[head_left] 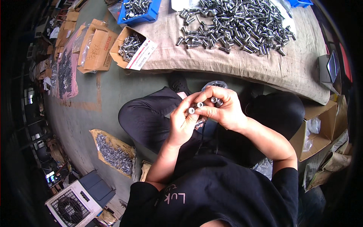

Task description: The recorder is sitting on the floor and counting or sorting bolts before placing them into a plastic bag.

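Close together above my lap, both hands hold short, shiny metal tubular pieces with hollow round ends. My left hand [179, 123] is closed around a metal tubular piece [190, 111] near its thumb. Another metal tubular piece [199, 104] sits where the fingertips of both hands meet. Curled inward, my right hand [230, 109] grips a pair of similar pieces [219, 103] between its fingers. More metal shows beneath the hands, partly hidden by them. A clear plastic bag [216, 84] lies just beyond the right hand, its contents mostly covered.
A big heap of metal pieces [242, 28] covers the cloth-topped table [211, 64] ahead. A filled carton [130, 49] and blue bin [151, 15] stand left of it. Small parts lie on a sheet [113, 153] near a fan unit [72, 206]. An opened cardboard box [321, 128] is at right.
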{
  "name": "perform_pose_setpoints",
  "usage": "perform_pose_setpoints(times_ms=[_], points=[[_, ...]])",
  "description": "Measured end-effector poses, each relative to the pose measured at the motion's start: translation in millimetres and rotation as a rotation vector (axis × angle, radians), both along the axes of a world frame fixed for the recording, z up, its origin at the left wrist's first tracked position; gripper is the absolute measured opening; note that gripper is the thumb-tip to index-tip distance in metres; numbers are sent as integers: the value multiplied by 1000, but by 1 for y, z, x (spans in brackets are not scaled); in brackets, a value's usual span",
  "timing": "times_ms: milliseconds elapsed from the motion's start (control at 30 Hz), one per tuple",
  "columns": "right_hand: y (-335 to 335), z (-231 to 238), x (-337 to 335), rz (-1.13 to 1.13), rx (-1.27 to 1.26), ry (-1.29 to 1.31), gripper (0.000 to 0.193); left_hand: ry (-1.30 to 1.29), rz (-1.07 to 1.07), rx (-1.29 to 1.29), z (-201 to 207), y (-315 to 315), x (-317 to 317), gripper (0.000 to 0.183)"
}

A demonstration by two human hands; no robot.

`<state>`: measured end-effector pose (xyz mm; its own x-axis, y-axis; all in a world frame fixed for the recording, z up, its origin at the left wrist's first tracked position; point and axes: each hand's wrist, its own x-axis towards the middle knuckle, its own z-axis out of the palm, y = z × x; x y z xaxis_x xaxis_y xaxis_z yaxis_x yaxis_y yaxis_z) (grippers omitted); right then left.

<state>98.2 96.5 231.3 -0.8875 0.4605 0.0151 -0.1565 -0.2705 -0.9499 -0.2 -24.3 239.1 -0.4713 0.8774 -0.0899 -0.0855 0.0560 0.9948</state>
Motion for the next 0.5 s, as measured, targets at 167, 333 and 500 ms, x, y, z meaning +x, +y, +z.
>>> perform_pose_setpoints(times_ms=[167, 333, 500], points=[[-2, 2, -1, 66, -252, 11, 11, -329, -154, -39, 7, 1, -9, 41], [-2, 0, -1, 88, -283, 44, 11, -405, -193, -67, 13, 3, -12, 48], [-1, -1, 0, 73, -221, 6, 14, -507, -254, -107, 14, 4, -17, 55]])
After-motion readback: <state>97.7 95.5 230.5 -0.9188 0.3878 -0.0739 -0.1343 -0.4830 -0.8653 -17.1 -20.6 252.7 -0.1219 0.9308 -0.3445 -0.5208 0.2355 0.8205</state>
